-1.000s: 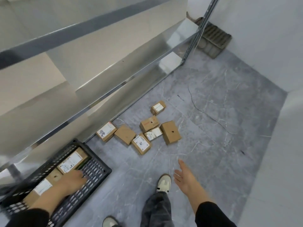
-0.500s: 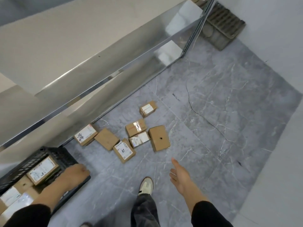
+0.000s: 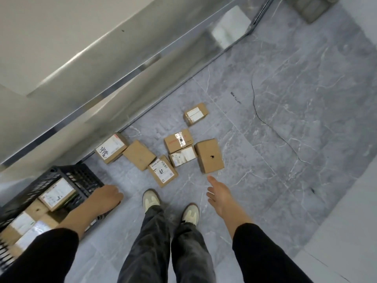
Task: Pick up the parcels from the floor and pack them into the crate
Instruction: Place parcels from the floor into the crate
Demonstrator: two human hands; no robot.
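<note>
Several small cardboard parcels lie in a cluster on the grey floor: a plain one (image 3: 210, 156) nearest my right hand, a labelled one (image 3: 162, 171), a taped one (image 3: 178, 140), a handwritten one (image 3: 111, 148) by the shelf, and one apart (image 3: 196, 114). The black plastic crate (image 3: 67, 173) stands at lower left with several parcels (image 3: 57, 194) inside. My left hand (image 3: 106, 198) hangs over the crate's near corner, fingers loosely curled, holding nothing. My right hand (image 3: 217, 196) is stretched out with straight fingers, just short of the plain parcel.
A metal shelving rack (image 3: 122, 78) runs along the upper left, its foot rail beside the parcels. A thin dark cable (image 3: 265, 123) trails over the tiles on the right. A grey crate (image 3: 312, 9) sits at top right. My shoes (image 3: 151, 199) stand below the parcels.
My left hand has come out of the crate to its near corner. My right hand has moved forward toward the plain parcel, and the view has tilted down and closed in on the parcels.
</note>
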